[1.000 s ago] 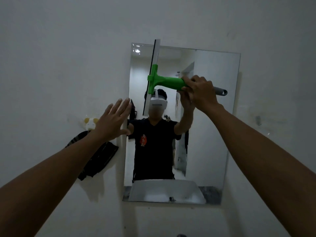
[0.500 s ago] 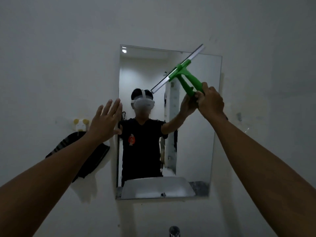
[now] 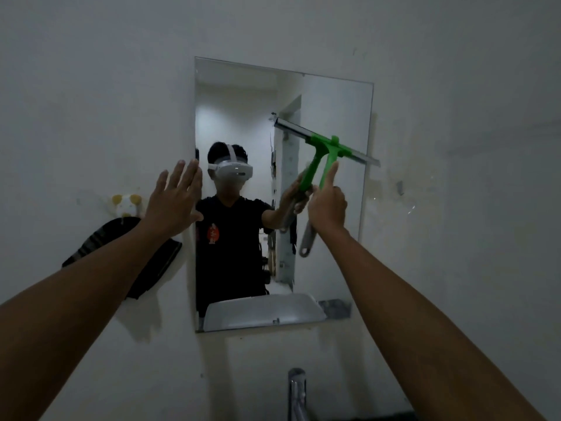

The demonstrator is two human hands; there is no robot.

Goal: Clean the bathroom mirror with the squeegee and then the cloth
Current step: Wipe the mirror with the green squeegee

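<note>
Two hands up at the mirror [image 3: 243, 95]; right hand [image 3: 327, 205] wrapped round the squeegee [image 3: 321, 156] handle, thumb stretched up along the green neck; left hand [image 3: 176, 199] flat and spread, holding nothing, at the mirror's left edge, whether on glass or wall I cannot tell. Blade sits on the right half of the glass, roughly mid-height, tilted so its left end is higher; its right end overhangs the mirror's right edge onto the wall [image 3: 455, 147]. Grey handle tail hangs below my fist. No cloth in view that I can identify; a dark item hangs on the wall beside the left arm, unclear what it is.

Judgement: squeegee stage in progress; cloth stage not begun.

Risks from here:
- tilted blade likely gives uneven contact; the higher end may lift and leave a streak;
- overhanging end rides on the wall, which could drag dirt back onto the glass or lift the rubber off the glass at that edge;
- one-hand grip low on the handle gives little control over pressure; a slip could knock the blade frame against the glass;
- left palm, if on the glass, would leave prints for the cloth;
- tap [image 3: 296, 390] directly below; a dropped squeegee would strike it.
</note>
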